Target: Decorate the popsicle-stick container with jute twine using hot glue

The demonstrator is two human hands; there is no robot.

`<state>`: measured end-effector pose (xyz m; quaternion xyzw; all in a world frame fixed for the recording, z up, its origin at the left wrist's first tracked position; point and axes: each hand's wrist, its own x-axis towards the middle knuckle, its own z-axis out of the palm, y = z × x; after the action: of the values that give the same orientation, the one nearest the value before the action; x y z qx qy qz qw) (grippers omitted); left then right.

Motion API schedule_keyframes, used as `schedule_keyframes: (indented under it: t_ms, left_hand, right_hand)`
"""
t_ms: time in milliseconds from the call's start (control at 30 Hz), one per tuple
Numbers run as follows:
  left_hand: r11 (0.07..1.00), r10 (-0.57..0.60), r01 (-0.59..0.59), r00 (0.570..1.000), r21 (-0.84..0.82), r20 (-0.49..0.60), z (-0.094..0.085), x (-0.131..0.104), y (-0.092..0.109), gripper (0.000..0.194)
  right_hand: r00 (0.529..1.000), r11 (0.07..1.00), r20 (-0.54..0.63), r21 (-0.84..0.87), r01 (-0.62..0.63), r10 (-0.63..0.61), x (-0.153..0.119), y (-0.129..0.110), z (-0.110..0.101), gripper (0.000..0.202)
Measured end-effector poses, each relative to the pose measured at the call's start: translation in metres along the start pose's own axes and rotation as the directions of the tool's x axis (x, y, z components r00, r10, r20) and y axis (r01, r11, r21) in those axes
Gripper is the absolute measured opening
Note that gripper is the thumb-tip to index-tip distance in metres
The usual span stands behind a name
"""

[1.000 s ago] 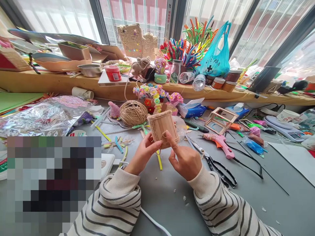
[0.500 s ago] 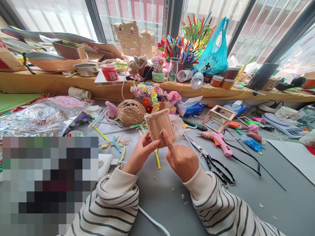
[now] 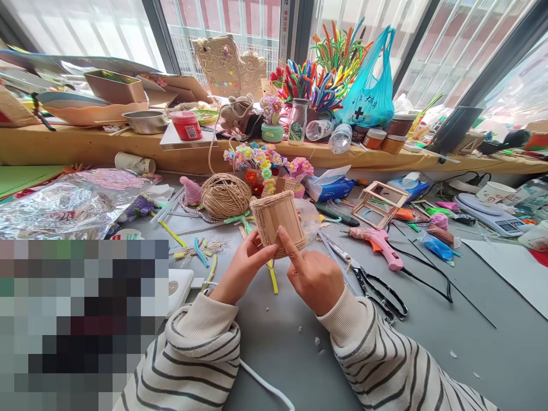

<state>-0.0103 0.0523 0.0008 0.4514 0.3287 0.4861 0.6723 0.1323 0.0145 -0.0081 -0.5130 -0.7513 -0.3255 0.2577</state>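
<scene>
A small wooden container [image 3: 280,217] of flat sticks, edged with twine along its rims and left side, is held tilted above the grey table. My left hand [image 3: 246,260] grips its lower left part, thumb across the near face and fingers partly hidden behind. My right hand [image 3: 314,274] has its index finger stretched out, the tip against or very near the stick face. Its other fingers curl under, and I see nothing held in it. Behind the container lie a ball of twine [image 3: 226,196] and crocheted flowers [image 3: 261,160].
To the right lie black-handled scissors [image 3: 377,291], a pink glue gun [image 3: 379,242] with its cord, and a wooden stick frame [image 3: 377,202]. A white power bank [image 3: 180,288] with a cable is at left. Jars and a blue bag [image 3: 372,91] stand on the ledge.
The right index finger has shifted slightly to the left on the container's face. The view has moved a little; the left hand keeps its hold.
</scene>
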Motion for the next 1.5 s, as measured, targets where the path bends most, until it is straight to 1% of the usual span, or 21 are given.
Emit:
schedule_keyframes:
  t_ms: [67,200,333,567,800,867,933,1000,1067,1133,1200,1367,1500]
  left_hand:
    - [1.0,0.011,-0.011,1.0,-0.007,0.0,0.001,0.0,0.0,0.046]
    - [0.999,0.039,-0.038,0.999,-0.036,0.036,0.001,0.0,0.0,0.046]
    - [0.998,0.044,-0.041,0.998,-0.045,0.055,0.0,0.0,-0.001,0.046]
    - [0.999,0.036,-0.034,0.997,-0.031,0.07,0.0,0.0,0.0,0.045]
    - [0.999,0.041,-0.038,0.997,-0.037,0.065,0.002,0.0,-0.001,0.047]
    - [0.999,0.034,-0.033,0.998,-0.035,0.052,0.002,0.0,-0.001,0.046]
    - [0.999,0.022,-0.021,0.999,-0.037,0.034,0.002,0.0,-0.001,0.045]
    - [0.999,0.009,-0.008,1.0,-0.037,0.02,0.002,0.0,-0.001,0.045]
    - [0.999,0.0,0.0,1.0,-0.033,0.014,0.001,0.001,-0.001,0.047]
    - [1.0,0.0,0.0,1.0,-0.024,0.006,0.001,0.001,-0.002,0.047]
    - [1.0,-0.002,0.002,1.0,-0.02,-0.001,0.001,0.002,-0.002,0.046]
    - [0.998,0.015,-0.015,1.0,-0.061,0.005,0.001,0.002,-0.002,0.043]
    - [0.993,0.004,-0.004,1.0,-0.115,0.004,0.0,0.003,-0.002,0.04]
  right_hand:
    - [1.0,1.0,-0.01,0.008,-0.001,0.001,0.0,-0.001,-0.001,0.07]
    - [1.0,1.0,-0.028,0.025,-0.001,0.002,0.0,-0.002,-0.003,0.068]
    - [0.998,1.0,-0.057,0.019,0.006,-0.005,0.0,-0.002,-0.003,0.07]
    - [0.999,1.0,-0.04,0.007,0.006,-0.006,-0.001,0.001,0.0,0.072]
    - [0.998,1.0,-0.056,0.023,0.003,-0.002,-0.002,0.003,0.003,0.069]
    - [0.998,0.998,-0.059,0.056,0.008,-0.004,-0.002,0.004,0.004,0.067]
    - [0.998,0.99,-0.063,0.143,0.003,0.006,-0.003,0.005,0.002,0.063]
    - [0.995,0.956,-0.078,0.292,-0.033,0.058,-0.003,0.007,-0.001,0.055]
    - [0.983,0.878,-0.076,0.464,-0.115,0.169,0.0,0.009,-0.005,0.043]
    - [0.956,0.772,-0.031,0.597,-0.216,0.291,0.007,0.012,-0.009,0.028]
    - [0.934,0.693,0.029,0.663,-0.284,0.356,0.017,0.015,-0.013,0.018]
    - [0.927,0.648,0.141,0.679,-0.346,0.347,0.045,0.018,-0.013,0.015]
    - [0.931,0.607,0.186,0.715,-0.348,0.314,0.055,0.018,-0.011,0.013]
